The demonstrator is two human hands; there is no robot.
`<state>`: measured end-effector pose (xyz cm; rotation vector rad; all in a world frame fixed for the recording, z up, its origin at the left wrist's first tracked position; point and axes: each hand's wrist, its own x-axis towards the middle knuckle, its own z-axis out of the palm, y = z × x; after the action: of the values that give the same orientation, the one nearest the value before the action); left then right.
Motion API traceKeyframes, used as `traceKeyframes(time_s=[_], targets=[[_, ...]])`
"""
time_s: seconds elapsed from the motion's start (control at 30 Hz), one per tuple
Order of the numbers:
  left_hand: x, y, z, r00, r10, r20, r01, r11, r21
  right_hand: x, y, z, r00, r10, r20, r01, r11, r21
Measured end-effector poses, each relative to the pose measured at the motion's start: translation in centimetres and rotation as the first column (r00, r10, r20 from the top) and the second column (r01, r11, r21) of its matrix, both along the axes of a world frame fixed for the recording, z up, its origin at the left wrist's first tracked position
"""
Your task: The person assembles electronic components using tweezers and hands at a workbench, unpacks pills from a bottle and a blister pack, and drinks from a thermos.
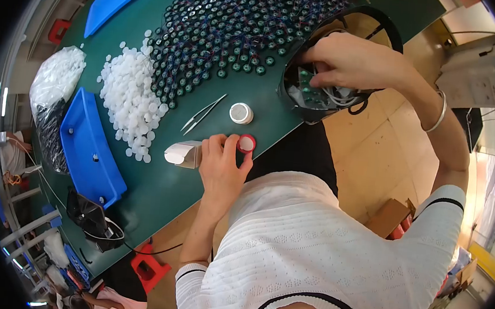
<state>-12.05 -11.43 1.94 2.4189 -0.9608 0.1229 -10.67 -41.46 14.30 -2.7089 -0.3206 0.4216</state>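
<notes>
My right hand (345, 60) reaches into a black bag (298, 103) at the table's edge; its fingertips are partly hidden among clear plastic and cables, and what they hold cannot be made out. My left hand (223, 167) rests on the green table with its fingers curled at a small red-rimmed round item (246, 144), thumb and fingertips against it. Beside that hand lies a small white box (183, 154). A white round jar (241, 113) stands just above the red item, and metal tweezers (203, 114) lie to the left of the jar.
White discs (130, 87) form a pile left of many small green round parts with wires (228, 25). Blue trays (88, 148) (115, 2) and a plastic bag of white pieces (59, 76) lie at the left. A black device (94, 218) sits near the lower table edge. Another person (125, 302) is at lower left.
</notes>
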Motion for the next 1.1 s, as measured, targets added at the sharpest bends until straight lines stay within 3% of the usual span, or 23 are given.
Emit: traceKeyframes(time_s=[0.07,0.23,0.3,0.4,0.53,0.6,0.63,0.67,0.7,0.77,0.8,0.9,0.97,1.03,1.07,1.1], targets=[[0.3,-0.1,0.5,1.000,0.009,-0.003,-0.008,0.993,0.114,0.9,-0.2,-0.7,0.980,0.086,-0.181,-0.081,0.996,0.034],[1.5,-0.5,1.1,1.000,-0.016,0.016,0.012,0.979,0.205,0.5,-1.5,0.2,0.986,0.048,-0.158,-0.034,0.995,0.092],[1.5,-0.4,1.0,1.000,-0.008,-0.013,0.011,0.976,0.219,-0.3,-2.8,0.0,0.993,0.026,-0.115,0.013,0.945,0.327],[1.1,-0.2,1.7,0.999,0.033,-0.021,-0.028,0.977,0.209,-1.9,-4.1,1.0,0.990,-0.112,0.082,0.065,0.894,0.444],[-0.2,0.5,2.2,1.000,0.001,-0.023,0.000,0.999,0.032,-4.8,-3.1,2.3,0.816,-0.414,0.404,0.013,0.711,0.703],[-0.8,0.9,2.9,0.977,-0.110,-0.183,0.056,0.960,-0.276,-7.5,-0.8,4.0,0.849,-0.488,0.201,0.086,0.503,0.860],[-1.0,0.8,3.4,0.977,-0.104,-0.184,0.051,0.961,-0.273,-8.7,1.6,4.3,0.849,-0.525,0.065,0.138,0.339,0.931],[-1.2,0.6,3.9,0.930,-0.179,-0.320,0.008,0.882,-0.471,-9.3,3.5,3.9,0.874,-0.486,0.016,0.157,0.314,0.936],[-1.1,0.6,4.2,0.862,-0.274,-0.427,-0.070,0.769,-0.636,-9.7,4.5,2.3,0.909,-0.418,0.007,0.179,0.405,0.897],[-1.0,0.8,4.5,0.757,-0.405,-0.513,-0.146,0.660,-0.737,-9.5,7.1,0.4,0.963,-0.235,-0.135,0.249,0.575,0.779],[-0.6,0.6,5.0,0.686,-0.491,-0.536,-0.156,0.620,-0.769,-9.1,8.2,-0.7,0.969,-0.174,-0.178,0.247,0.592,0.767],[0.1,1.8,5.7,0.507,-0.506,-0.698,-0.058,0.788,-0.613,-8.1,10.8,-4.4,0.976,-0.080,-0.205,0.212,0.578,0.788],[-0.5,2.2,5.1,0.542,-0.366,-0.757,-0.166,0.836,-0.523,-7.7,11.6,-6.6,0.973,-0.067,-0.221,0.224,0.509,0.831],[-1.1,2.7,4.6,0.571,-0.303,-0.763,-0.337,0.761,-0.554,-8.0,12.6,-9.1,0.923,-0.160,-0.350,0.375,0.170,0.911],[-1.4,3.0,4.1,0.578,-0.298,-0.760,-0.341,0.758,-0.556,-8.4,12.4,-9.5,0.899,-0.142,-0.415,0.435,0.163,0.886],[-1.7,3.4,3.4,0.672,-0.220,-0.707,-0.366,0.732,-0.575,-9.0,12.5,-10.2,0.889,-0.153,-0.432,0.452,0.137,0.881]])
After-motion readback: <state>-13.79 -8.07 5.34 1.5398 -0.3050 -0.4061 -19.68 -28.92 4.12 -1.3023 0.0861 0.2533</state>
